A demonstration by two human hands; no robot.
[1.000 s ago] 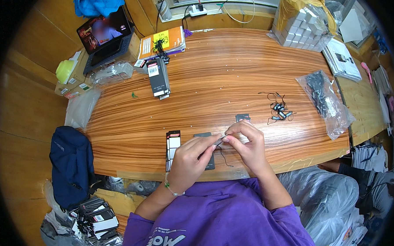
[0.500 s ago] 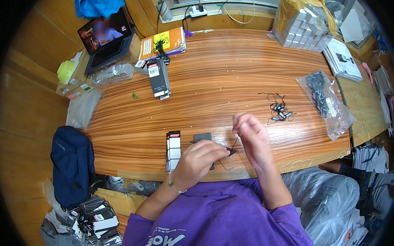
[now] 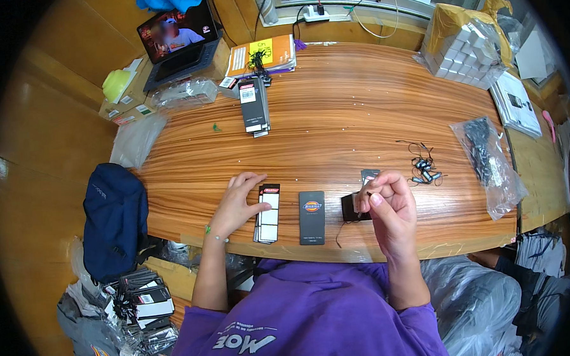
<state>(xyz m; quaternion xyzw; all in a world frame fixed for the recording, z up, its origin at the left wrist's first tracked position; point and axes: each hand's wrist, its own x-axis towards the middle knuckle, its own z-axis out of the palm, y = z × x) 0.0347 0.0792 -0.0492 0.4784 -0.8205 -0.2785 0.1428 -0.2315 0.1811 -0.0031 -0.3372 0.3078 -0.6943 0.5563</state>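
Since 0.5 s ago, the left hand [image 3: 238, 204] has moved away from the right hand [image 3: 393, 205] to the stack of white-panelled black hang tags [image 3: 270, 224]. Its thumb and fingers are wide apart, thumb over the white panels and fingertips by the stack's top; whether they press on it, I cannot tell. At the right hand, thumb and forefinger are pinched narrow on a small dark end [image 3: 370, 194]; what it belongs to is unclear. Beside those fingers is a small black tag [image 3: 349, 208], with a thin dark cord [image 3: 338, 238] trailing below it; whether the tag hangs or rests is hard to tell. Between the 2 hands, 1 dark grey hang tag [image 3: 312, 228] lies flat on the wood-grain table [image 3: 322, 144]. Farther right sit a tangle of black strings [image 3: 424, 170] and a clear plastic bag [image 3: 509, 192].
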